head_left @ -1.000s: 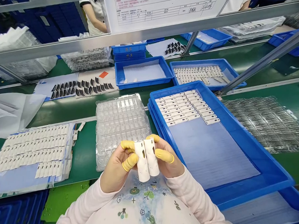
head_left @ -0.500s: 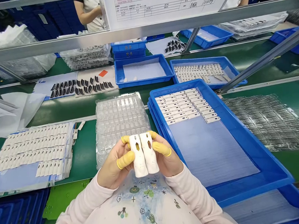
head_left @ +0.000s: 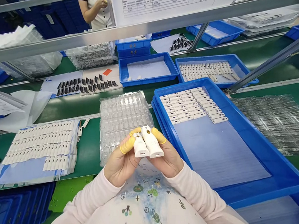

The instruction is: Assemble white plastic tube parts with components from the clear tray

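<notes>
Two white plastic shells are held side by side in front of my body, their flat slotted ends tilted toward me. My left hand (head_left: 119, 164) is closed on the left white plastic shell (head_left: 140, 148), with the thumb along its side. The right white plastic shell (head_left: 152, 145), with a dark oval hole near its far end, is gripped by my right hand (head_left: 168, 157). Yellow finger cots cover several fingertips. The shells touch or nearly touch each other. Just beyond my left hand lies a clear blister tray (head_left: 125, 113).
At right, a stacked blue tray (head_left: 239, 138) holds rows of white shells (head_left: 183, 107). More white shells (head_left: 40, 142) lie in rows on the left. Black curved parts (head_left: 69, 86) sit farther back. A metal rail (head_left: 134, 30) crosses above; a co-worker's arm (head_left: 91, 14) shows behind it.
Both shells have tipped so that their near ends now face me, showing the slots. The hands still grip them. The view has shifted slightly, and the co-worker's hand has risen.
</notes>
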Demonstrator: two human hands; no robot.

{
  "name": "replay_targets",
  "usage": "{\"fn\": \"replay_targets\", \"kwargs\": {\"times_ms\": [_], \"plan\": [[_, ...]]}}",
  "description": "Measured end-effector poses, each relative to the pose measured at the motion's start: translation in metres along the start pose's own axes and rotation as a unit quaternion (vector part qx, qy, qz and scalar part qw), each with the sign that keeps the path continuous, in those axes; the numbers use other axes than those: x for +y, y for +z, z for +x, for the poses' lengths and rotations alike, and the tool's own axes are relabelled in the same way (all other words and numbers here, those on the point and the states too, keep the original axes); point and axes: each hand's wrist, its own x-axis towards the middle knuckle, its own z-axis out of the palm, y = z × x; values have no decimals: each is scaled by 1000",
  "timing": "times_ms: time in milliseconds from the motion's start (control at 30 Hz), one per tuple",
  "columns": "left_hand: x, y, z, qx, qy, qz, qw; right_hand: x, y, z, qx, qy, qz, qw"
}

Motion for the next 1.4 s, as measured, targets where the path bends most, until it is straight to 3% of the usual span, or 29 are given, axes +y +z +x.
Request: {"fn": "replay_targets", "kwargs": {"times_ms": [200, 433, 733, 867, 1033, 1133, 1233, 1333, 1400], "plan": [[2, -1, 0, 21, -15, -31, 999, -2, -3, 2, 7, 51, 112, 992], [3, -4, 2, 30, -30, -70, 997, 1, -8, 4, 1, 28, 120, 992], [3, 6, 4, 135, -30, -111, 984, 4, -17, 7, -22, 33, 115, 993], [4, -1, 5, 121, -23, -85, 989, 7, -22, 10, -3, 21, 89, 996], [3, -15, 1, 27, 58, 79, 995, 10, -23, 10, 58, -29, 38, 997], [0, -22, -4, -10, 180, 245, 953, 12, -18, 6, 93, -76, -1, 993], [-2, -26, -7, -64, 282, 401, 869, 14, -12, 3, 109, -91, -21, 990], [-3, -25, -10, -71, 324, 507, 796, 15, -8, 0, 105, -99, -60, 988], [-3, -23, -11, -58, 326, 538, 775, 15, -8, -1, 99, -104, -75, 987]]}}
